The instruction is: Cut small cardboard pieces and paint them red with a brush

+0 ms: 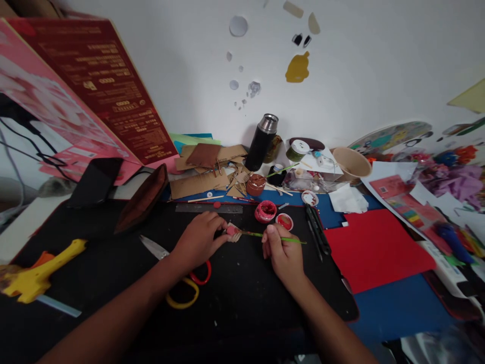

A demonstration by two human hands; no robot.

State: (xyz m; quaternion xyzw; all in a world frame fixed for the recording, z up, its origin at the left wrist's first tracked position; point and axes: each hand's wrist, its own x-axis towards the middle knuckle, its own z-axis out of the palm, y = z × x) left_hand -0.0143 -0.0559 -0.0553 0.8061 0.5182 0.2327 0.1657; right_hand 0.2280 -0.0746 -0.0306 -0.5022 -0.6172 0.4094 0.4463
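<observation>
My right hand [282, 251] is closed around a thin green paintbrush [295, 240], whose tip points left. Between the fingers of my left hand [200, 237] is a small piece of cardboard [235, 236] with pink paint on it. The brush tip meets or nearly meets the painted part. Just beyond my hands stands an open jar of pinkish-red paint [265, 211], with its paint-smeared lid [284, 221] lying beside it. Scissors [182, 293] with red and yellow handles lie partly under my left forearm.
A yellow glue gun [45, 273] lies at the left. Along the back are a black flask [261, 144], a brown paint jar [255, 185], cardboard scraps [197, 184] and a clear ruler [208, 209]. Right of my hand are a black box cutter [319, 232] and red paper [379, 250].
</observation>
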